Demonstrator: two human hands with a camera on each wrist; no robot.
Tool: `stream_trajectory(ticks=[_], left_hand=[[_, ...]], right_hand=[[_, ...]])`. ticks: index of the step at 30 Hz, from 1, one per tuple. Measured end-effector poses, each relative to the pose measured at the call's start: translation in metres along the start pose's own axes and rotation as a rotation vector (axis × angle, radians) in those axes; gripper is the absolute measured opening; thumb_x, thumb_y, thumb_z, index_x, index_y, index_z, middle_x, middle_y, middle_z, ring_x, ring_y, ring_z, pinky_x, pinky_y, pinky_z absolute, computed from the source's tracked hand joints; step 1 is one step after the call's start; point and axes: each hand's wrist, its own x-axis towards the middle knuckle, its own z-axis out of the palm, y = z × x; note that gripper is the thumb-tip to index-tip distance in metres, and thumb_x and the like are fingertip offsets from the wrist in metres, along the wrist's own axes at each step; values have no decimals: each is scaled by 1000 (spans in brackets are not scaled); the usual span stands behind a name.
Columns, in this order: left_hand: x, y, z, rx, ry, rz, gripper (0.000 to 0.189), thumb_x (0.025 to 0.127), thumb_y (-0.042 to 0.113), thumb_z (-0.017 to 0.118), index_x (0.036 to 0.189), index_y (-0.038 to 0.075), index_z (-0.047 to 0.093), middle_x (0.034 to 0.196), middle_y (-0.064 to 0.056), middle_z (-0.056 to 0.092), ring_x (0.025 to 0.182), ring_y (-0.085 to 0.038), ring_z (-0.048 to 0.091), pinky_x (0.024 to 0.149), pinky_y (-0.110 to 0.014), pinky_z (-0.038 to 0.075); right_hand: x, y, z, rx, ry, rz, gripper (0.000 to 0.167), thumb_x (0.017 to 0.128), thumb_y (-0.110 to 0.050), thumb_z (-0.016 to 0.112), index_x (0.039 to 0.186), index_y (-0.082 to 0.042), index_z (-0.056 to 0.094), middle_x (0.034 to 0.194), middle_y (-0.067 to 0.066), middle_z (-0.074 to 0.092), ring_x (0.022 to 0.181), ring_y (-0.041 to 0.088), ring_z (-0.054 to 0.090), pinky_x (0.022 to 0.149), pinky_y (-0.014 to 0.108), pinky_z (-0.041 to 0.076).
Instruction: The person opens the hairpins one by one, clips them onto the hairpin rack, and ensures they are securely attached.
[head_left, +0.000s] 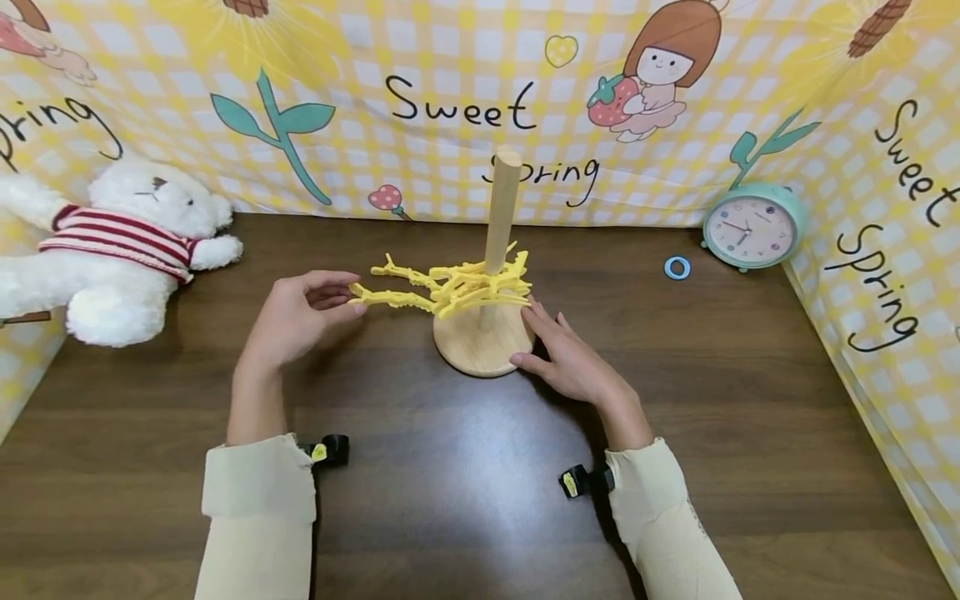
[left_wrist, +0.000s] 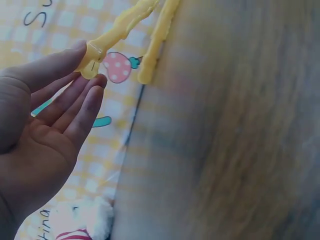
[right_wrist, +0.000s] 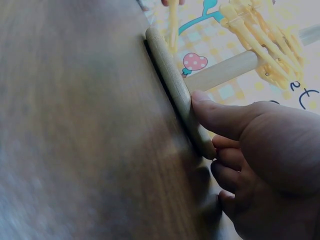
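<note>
A round wooden stand [head_left: 480, 354] carries an upright post [head_left: 503, 204], with a tangle of yellow plastic branch-shaped sticks [head_left: 480, 287] around its lower part, above the base. Two stick ends reach out to the left. My left hand [head_left: 292, 321] pinches the tip of the nearer yellow stick [left_wrist: 107, 42] between thumb and fingers; the other stick [left_wrist: 152, 55] hangs free beside it. At the stand's right edge, my right hand [head_left: 573, 358] grips the base [right_wrist: 172, 72], thumb on top and fingers curled at the rim.
A white teddy bear [head_left: 135, 242] in a striped shirt lies at the left. A green alarm clock [head_left: 753, 227] stands at the back right, with a small blue ring [head_left: 677, 267] near it. Patterned yellow cloth [head_left: 457, 50] walls the wooden table [head_left: 750, 400].
</note>
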Motion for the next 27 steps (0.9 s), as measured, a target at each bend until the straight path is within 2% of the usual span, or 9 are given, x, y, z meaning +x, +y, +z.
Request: stream_trajectory(ticks=[2, 7, 13, 18, 21, 24, 27], left_hand=[[-4, 3, 0, -20, 27, 2, 45, 91, 16, 79, 129, -3, 65, 122, -19, 66, 103, -11, 66, 87, -14, 51], [-11, 12, 2, -101, 90, 16, 44, 91, 15, 79, 129, -2, 66, 119, -13, 66, 103, -10, 65, 88, -14, 52], [-18, 19, 9, -227, 215, 103, 40, 87, 8, 81, 123, -4, 70, 110, -2, 71, 99, -12, 66, 87, -16, 53], [-19, 29, 12, -411, 306, 185, 36, 83, -3, 81, 118, -6, 71, 105, -5, 73, 96, -17, 67, 86, -19, 55], [-19, 37, 13, -502, 335, 244, 34, 82, -7, 81, 114, -8, 72, 104, -9, 73, 94, -21, 68, 85, -22, 56], [-19, 44, 15, -547, 355, 288, 33, 81, -10, 80, 112, -10, 72, 103, -11, 74, 92, -22, 68, 84, -23, 57], [-18, 49, 20, -574, 378, 304, 32, 80, -12, 80, 111, -10, 72, 101, -11, 75, 91, -22, 69, 84, -25, 57]], right_hand=[[0, 1, 0, -2, 2, -3, 74, 103, -28, 61, 160, 0, 21, 169, 12, 6, 154, 35, 3, 124, 49, 5], [0, 2, 0, 3, 0, 20, 74, 104, -30, 60, 160, -2, 20, 169, 9, 4, 154, 35, 1, 124, 49, 5], [0, 1, -1, -1, -4, 8, 74, 104, -29, 60, 160, -2, 21, 169, 10, 4, 154, 31, 3, 124, 49, 4], [0, 0, 0, 5, -7, 11, 74, 104, -30, 60, 160, -2, 21, 169, 10, 4, 154, 32, 2, 124, 48, 4], [0, 0, 0, 1, -1, 7, 75, 104, -30, 61, 160, -1, 20, 169, 11, 5, 154, 35, 1, 124, 49, 4], [0, 0, -1, -4, -1, 5, 76, 104, -30, 61, 160, -1, 20, 169, 12, 5, 154, 36, 1, 124, 50, 4], [0, 0, -1, -5, -5, 19, 76, 104, -31, 61, 160, -2, 19, 169, 10, 5, 154, 35, 0, 124, 49, 4]])
